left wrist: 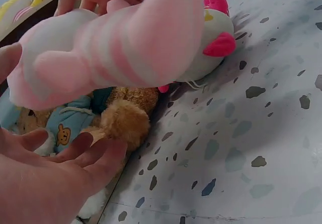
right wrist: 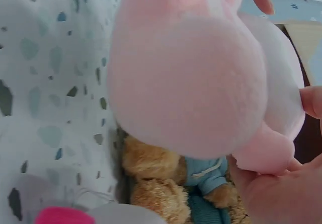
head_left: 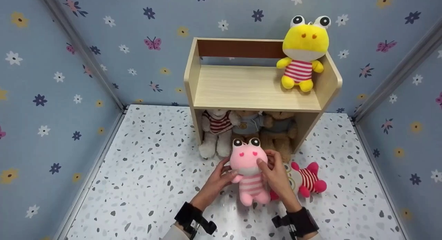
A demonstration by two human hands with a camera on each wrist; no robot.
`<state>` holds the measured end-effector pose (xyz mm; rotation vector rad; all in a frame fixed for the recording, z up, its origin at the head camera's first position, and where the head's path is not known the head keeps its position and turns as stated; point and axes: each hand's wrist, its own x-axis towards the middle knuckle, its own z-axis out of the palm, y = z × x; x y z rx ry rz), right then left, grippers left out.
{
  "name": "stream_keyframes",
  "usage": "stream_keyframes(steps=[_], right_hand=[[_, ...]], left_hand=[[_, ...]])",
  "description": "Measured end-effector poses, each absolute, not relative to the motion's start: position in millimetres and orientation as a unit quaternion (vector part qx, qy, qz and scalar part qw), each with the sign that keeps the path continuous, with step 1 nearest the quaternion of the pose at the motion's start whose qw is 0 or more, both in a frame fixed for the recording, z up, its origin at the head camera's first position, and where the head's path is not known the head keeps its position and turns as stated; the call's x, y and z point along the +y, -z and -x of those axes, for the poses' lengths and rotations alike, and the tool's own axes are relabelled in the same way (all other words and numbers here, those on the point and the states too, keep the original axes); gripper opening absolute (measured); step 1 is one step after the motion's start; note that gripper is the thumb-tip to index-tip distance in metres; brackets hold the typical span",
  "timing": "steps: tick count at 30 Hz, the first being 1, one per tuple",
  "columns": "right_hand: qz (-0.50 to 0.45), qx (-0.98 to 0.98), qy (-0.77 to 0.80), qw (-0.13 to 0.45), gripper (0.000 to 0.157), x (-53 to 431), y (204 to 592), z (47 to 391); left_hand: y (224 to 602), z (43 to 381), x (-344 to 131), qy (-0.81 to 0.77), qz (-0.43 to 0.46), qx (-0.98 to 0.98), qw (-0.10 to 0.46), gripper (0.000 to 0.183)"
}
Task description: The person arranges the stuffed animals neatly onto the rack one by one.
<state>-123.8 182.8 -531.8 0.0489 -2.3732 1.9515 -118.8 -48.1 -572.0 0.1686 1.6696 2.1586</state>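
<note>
A pink frog plush (head_left: 249, 160) with bulging eyes and a striped body is held upright in front of the shelf. My right hand (head_left: 279, 174) grips its head from the side, the thumb on the face and the fingers behind. On the other side my left hand (head_left: 214, 183) has its thumb at the plush's cheek and arm. In the left wrist view, the fingers (left wrist: 100, 163) of that hand are spread apart below the plush. A plush with a red striped body (head_left: 309, 179) lies on its side by my right hand, its head partly hidden.
A light wooden shelf (head_left: 255, 88) stands at the back wall. On its upper board, at the right, sits a yellow frog plush (head_left: 304, 53). Several teddy bears sit in the lower compartment, including a white bear (head_left: 217, 129) in red stripes. Patterned walls enclose the speckled floor (head_left: 145, 164).
</note>
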Motion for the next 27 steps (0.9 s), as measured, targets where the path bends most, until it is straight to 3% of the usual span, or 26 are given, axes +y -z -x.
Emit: stream_keyframes(steps=[6, 13, 17, 27], right_hand=[[0.003, -0.726, -0.683, 0.079, 0.048, 179.4, 516.3, 127.5], [-0.004, -0.703, -0.702, 0.115, 0.049, 173.8, 508.3, 129.1], [-0.012, -0.699, -0.704, 0.122, 0.049, 171.5, 507.0, 129.5], [-0.052, -0.693, -0.712, 0.103, 0.055, 173.0, 505.3, 126.0]], left_hand=[[570.0, 120.0, -43.1, -0.778, -0.088, 0.585, 0.210, 0.082], [565.9, 121.8, -30.6, -0.756, -0.104, 0.625, 0.166, 0.078], [563.6, 123.3, -25.2, -0.744, -0.090, 0.647, 0.139, 0.069], [557.9, 123.7, -19.8, -0.736, -0.066, 0.666, 0.100, 0.067]])
